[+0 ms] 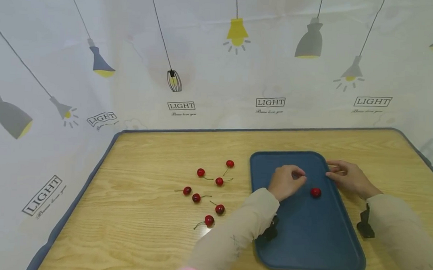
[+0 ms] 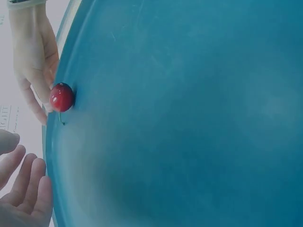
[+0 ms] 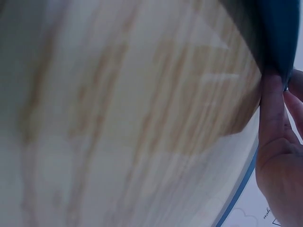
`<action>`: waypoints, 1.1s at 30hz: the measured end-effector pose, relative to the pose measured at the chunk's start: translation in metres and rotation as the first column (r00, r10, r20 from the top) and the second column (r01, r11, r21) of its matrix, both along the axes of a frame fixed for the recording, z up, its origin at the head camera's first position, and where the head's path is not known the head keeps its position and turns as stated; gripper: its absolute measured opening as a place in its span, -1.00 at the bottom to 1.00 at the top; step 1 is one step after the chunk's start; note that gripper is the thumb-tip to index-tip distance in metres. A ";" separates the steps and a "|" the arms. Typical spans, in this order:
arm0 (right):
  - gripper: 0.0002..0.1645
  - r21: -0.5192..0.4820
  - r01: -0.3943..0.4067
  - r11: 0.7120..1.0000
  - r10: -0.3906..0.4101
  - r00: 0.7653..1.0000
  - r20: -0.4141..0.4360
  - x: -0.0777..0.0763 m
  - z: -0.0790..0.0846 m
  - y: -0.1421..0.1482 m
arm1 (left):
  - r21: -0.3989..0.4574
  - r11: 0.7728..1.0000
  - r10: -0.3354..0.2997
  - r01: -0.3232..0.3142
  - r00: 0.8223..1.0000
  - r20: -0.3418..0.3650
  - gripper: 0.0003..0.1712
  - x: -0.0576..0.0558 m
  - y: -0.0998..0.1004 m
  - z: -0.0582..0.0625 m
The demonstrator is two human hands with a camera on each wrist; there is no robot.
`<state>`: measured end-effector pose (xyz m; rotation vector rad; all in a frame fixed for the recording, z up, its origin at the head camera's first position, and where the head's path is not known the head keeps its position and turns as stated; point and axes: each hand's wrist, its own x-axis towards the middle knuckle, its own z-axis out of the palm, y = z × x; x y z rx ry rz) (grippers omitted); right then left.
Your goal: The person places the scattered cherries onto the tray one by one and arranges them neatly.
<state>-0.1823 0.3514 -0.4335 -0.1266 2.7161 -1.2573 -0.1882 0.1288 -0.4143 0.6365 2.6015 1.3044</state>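
Left: seven cherries (image 1: 219, 181), stems on, scattered over wooden table (image 1: 136, 236). Right of them: blue tray (image 1: 306, 239). Left hand (image 1: 286, 183) above tray's far half, fingers loosely bent, holding nothing. Lone cherry (image 1: 316, 192) on tray, near right rim. Far right: right hand (image 1: 351, 179) pinches tray's right rim between thumb and fingers.

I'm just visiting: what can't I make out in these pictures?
- Tray: in the head view, the left sleeve hides part of its left rim.
- Left hand: cut off by the left and bottom edges of the left wrist view.
- Right hand: cut off by the right edge of the right wrist view.
- Tabletop: its grain is blurred there.
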 end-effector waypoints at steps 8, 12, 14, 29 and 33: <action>-0.36 -0.004 -0.012 1.000 0.012 1.000 -0.009 0.000 -0.001 -0.001 | -0.075 0.995 -0.068 0.066 0.998 -0.018 -0.79 0.000 -0.025 0.003; -0.35 0.001 -0.008 1.000 0.008 1.000 -0.007 0.000 -0.001 -0.001 | -0.095 0.990 -0.105 0.102 0.994 -0.024 -0.77 -0.002 -0.039 0.006; -0.35 0.008 -0.004 1.000 0.004 1.000 -0.004 -0.001 -0.001 -0.001 | -0.101 0.987 -0.125 0.122 0.992 -0.028 -0.76 -0.003 -0.048 0.008; -0.38 0.028 -0.012 1.000 0.013 0.999 -0.040 -0.001 0.000 0.000 | -0.065 0.990 -0.129 0.124 0.989 -0.071 -0.72 -0.021 -0.117 0.009; -0.37 0.053 -0.015 0.998 0.017 0.999 -0.048 -0.001 -0.001 0.000 | -0.033 0.997 -0.070 0.067 0.994 -0.088 -0.74 -0.028 -0.132 0.007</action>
